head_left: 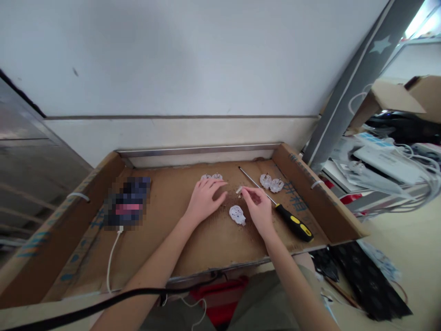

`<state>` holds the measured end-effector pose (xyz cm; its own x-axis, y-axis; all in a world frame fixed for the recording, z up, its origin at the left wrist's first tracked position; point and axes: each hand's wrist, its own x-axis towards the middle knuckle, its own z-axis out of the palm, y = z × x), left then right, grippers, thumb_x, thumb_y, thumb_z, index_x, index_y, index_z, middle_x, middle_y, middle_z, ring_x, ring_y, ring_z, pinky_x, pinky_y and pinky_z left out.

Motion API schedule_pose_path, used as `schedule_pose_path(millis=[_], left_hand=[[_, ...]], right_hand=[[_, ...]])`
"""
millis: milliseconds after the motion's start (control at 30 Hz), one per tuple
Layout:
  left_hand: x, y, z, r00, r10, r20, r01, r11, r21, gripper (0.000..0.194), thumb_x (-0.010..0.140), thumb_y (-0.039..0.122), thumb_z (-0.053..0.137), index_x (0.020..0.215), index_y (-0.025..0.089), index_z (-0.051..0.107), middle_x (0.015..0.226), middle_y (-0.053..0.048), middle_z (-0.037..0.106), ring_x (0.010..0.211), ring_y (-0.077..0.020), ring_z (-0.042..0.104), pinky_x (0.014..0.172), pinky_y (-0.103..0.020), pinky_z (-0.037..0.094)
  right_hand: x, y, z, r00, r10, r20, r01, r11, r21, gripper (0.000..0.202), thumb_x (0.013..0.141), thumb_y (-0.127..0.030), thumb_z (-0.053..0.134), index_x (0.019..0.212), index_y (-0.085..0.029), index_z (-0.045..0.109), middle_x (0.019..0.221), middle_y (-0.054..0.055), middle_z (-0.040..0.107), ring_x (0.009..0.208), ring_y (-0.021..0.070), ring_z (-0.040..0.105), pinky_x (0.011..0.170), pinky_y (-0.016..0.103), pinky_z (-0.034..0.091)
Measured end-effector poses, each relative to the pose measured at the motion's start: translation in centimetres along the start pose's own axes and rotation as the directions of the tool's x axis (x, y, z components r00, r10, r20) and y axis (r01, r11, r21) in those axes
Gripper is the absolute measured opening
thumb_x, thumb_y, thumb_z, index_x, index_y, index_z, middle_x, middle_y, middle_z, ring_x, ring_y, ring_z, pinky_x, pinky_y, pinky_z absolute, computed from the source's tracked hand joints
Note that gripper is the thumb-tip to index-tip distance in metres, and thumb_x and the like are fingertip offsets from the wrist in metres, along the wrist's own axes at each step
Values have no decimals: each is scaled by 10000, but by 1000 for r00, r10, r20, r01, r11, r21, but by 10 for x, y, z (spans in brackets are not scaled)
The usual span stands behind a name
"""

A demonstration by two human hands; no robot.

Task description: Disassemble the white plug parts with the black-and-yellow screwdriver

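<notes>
Cardboard-lined tabletop with raised brown cardboard walls, seen from above.

Far left: a blurred dark device lies on the cardboard, with a white cable running from it toward the near edge. A black cable crosses the near foreground.

Left of centre: left hand rests palm down on the cardboard, fingers spread and flat, grip open and holding nothing. Just beyond its fingertips lie two small white plastic plug pieces, side by side, close to the fingers; whether they touch cannot be told.

Centre: a white plastic plug cover with holes lies flat on the cardboard in the gap between the two hands, just beside the right hand's thumb side and nearer the person than both sets of fingertips. Neither hand holds it.

Right of centre: right hand has thumb and fingertips pinched shut on a tiny pale part, too small to identify, held close above the cardboard between the hands, just beyond the plug cover.

Further right: a long screwdriver with a black and yellow handle lies diagonally, its metal shaft passing just behind the right hand, handle toward the near right. Beyond the shaft sit two more white plug pieces, near the right wall.
</notes>
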<state>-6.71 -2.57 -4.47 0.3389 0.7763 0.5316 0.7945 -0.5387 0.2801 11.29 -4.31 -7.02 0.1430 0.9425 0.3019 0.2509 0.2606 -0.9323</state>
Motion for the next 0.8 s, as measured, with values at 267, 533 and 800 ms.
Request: schedule_pose_path(millis=[267, 533, 800], left_hand=[[6, 34, 14, 996, 55, -63, -62, 992, -111, 99, 841, 293, 574, 867, 209, 618, 894, -5, 683, 862, -180, 600, 820, -336, 453], [6, 34, 16, 1000, -4, -29, 3, 999, -33, 48, 799, 257, 591, 805, 217, 618, 937, -7, 681, 944, -210, 570, 859, -360, 425], [2, 30, 10, 997, -81, 8, 82, 996, -36, 188, 843, 345, 570, 988, 231, 609, 984, -24, 664, 990, -225, 563, 876, -373, 401]], right_hand=[[2, 3, 1, 1000, -18, 14, 17, 998, 59, 325, 857, -384, 506, 1023, -110, 562, 1017, 68, 578, 938, 127, 559, 849, 346, 490], [2, 2, 2, 998, 39, -39, -34, 990, 134, 310, 854, -370, 514, 1018, -109, 553, 996, 62, 574, 907, 118, 560, 817, 325, 500], [2, 3, 5, 996, 85, 18, -87, 973, 213, 325, 860, -379, 503, 1034, -109, 548, 957, 56, 580, 865, 110, 566, 780, 310, 510]])
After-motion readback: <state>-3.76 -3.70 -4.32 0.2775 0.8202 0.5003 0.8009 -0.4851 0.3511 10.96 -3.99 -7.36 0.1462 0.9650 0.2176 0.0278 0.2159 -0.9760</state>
